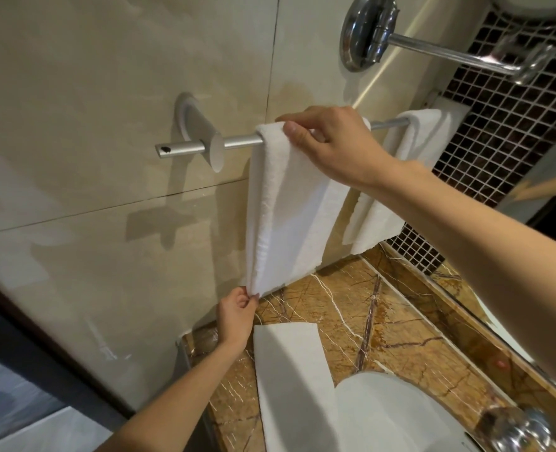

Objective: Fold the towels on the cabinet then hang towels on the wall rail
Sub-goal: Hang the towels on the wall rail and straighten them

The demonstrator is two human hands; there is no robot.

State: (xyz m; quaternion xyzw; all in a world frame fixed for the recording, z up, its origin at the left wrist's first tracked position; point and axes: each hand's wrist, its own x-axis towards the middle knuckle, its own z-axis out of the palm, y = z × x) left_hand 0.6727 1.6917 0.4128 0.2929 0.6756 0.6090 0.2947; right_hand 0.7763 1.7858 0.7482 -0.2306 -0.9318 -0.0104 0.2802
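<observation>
Here, a folded white towel (286, 207) is hanging over the wall rail (237, 141) in the middle of the frame, draped so that both halves are falling down toward the marble cabinet top (384, 321). The right hand (332, 145) is reaching in from the right edge and resting on top of the towel where it is crossing the rail, its fingers curled down over the fold with the thumb pressing on the front face of the cloth. The left hand (237, 314) is coming up from the bottom of the frame and pinching the towel's lower left corner between thumb and fingertips, the other fingers tucked in close.

Further right along the same rail, a second white towel (410, 164) is hanging already, partly hidden behind the right forearm, its lower edge ending just above the cabinet top.

A third folded towel (289, 380) is lying flat on the cabinet top in the lower middle of the frame, with one long edge tucked against a white basin (384, 415) in the lower right. A chrome tap (515, 425) is showing, blurred, at the bottom right corner. A round chrome fixture (368, 27) on an arm is jutting from the wall at the upper right.
</observation>
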